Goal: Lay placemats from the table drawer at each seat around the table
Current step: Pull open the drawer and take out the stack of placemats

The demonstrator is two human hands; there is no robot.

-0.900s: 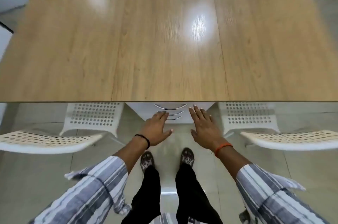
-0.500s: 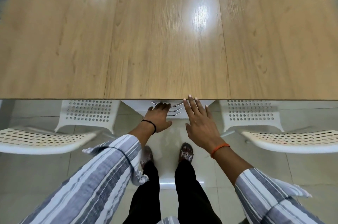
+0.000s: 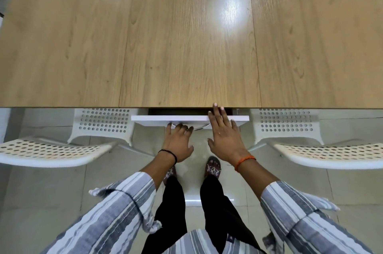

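Head view, looking down over a wooden counter (image 3: pixel 186 42) with three plank sections, its long axis running left to right across the frame. A bright patch of reflected light lies on the middle section.

Drawer: a white drawer (image 3: pixel 165 118) projects a short way from under the near edge of the counter, at mid-width. Its front panel lies parallel to the counter edge, long axis left to right, and the drawer opens toward the person. A narrow dark gap shows between the panel and the counter edge; what lies inside cannot be made out, and no placemats can be told.

Left hand (image 3: pixel 178 142): its grip is on the curved metal handle (image 3: pixel 200 127) at the drawer front, fingers curled over the bar. A black band circles the wrist.

Right hand (image 3: pixel 224 136): a wide, flat grip holding nothing; the straight fingers (image 3: pixel 215 111) reach over the top edge of the drawer front, the tips at the near edge of the counter. An orange band circles the wrist.

Surroundings: one white perforated chair (image 3: pixel 51 152) stands at the near left and another chair (image 3: pixel 331 154) at the near right, both backs tucked under the counter edge. Striped grey-and-white sleeves, black trousers and patterned sandals on a pale tiled floor (image 3: pixel 41 191) fill the foreground.
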